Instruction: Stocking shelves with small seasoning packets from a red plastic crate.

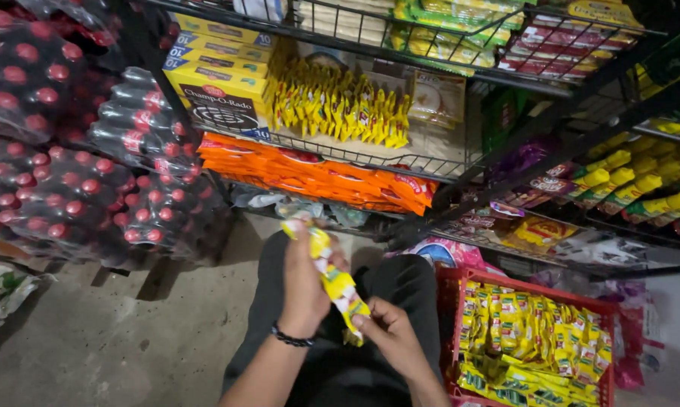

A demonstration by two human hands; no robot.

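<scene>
2 hands (304, 280) (391, 332) partly hide yellow sachets (338, 286).

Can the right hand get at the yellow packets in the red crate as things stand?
Probably yes, once freed. The right hand lies just beside the red crate, whose top is open, and nothing lies between them. But both hands now grip a strip of yellow sachets, with the left hand above.

- At centre frame, the left hand (304, 283) grips the top of a strip of yellow sachets (332, 280).
- The right hand (389, 332) pinches its lower end.
- At lower right, a red crate (532, 288) holds more yellow packets (532, 339).
- Shrink-wrapped bottles (68, 151) fill the left.
</scene>
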